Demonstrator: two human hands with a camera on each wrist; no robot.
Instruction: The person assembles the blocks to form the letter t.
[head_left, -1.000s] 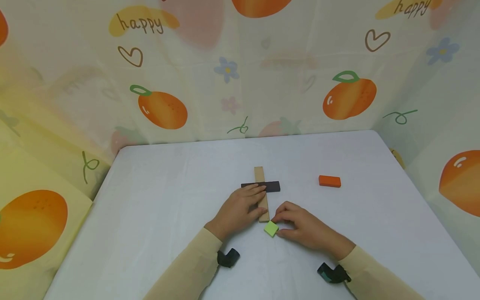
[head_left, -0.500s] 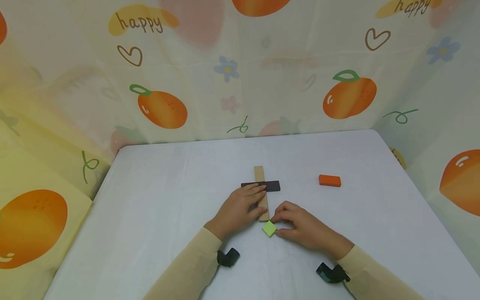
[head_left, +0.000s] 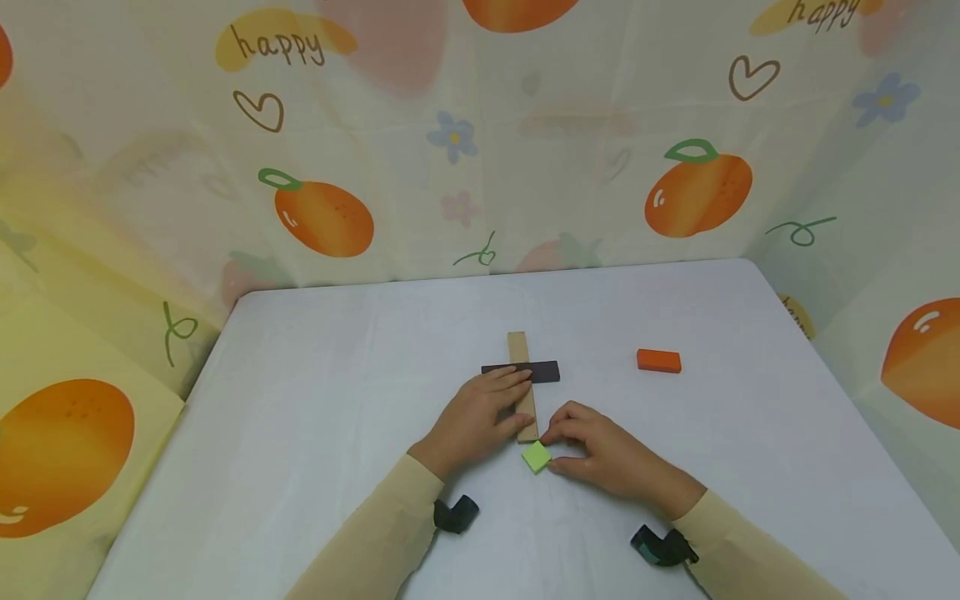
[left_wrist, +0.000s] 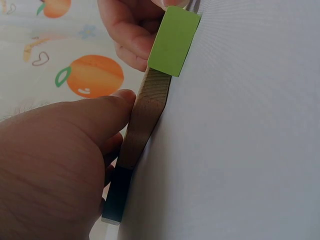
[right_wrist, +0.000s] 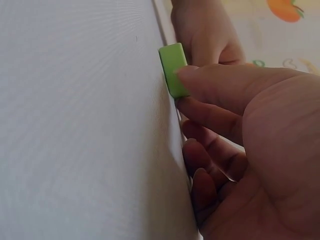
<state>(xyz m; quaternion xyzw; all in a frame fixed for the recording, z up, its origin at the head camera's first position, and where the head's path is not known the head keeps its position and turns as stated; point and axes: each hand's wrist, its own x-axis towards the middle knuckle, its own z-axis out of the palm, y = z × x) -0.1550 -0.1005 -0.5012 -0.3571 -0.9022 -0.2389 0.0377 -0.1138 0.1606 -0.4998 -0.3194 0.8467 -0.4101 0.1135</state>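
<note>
A light wooden strip [head_left: 518, 345] and a dark block [head_left: 546, 372] lie on the table as a cross, the dark one running crosswise. My left hand [head_left: 480, 412] rests over them, its fingers on the dark block and its thumb against the wooden strip; it hides the cross's left side. With thumb and forefinger, my right hand [head_left: 611, 454] pinches a small light-green block [head_left: 536, 457] at the strip's near end. In the left wrist view the green block [left_wrist: 174, 42] stands turned at an angle against the strip's end [left_wrist: 156, 84].
An orange block [head_left: 658, 361] lies farther back on the right. The white table [head_left: 337, 367] has its far edge along a patterned curtain [head_left: 555, 167]. Black wrist cameras sit under both sleeves, close to the tabletop.
My right hand has shifted slightly left with the green block, moving it a little to the left under the strip's near end. The left hand has stayed in place.
</note>
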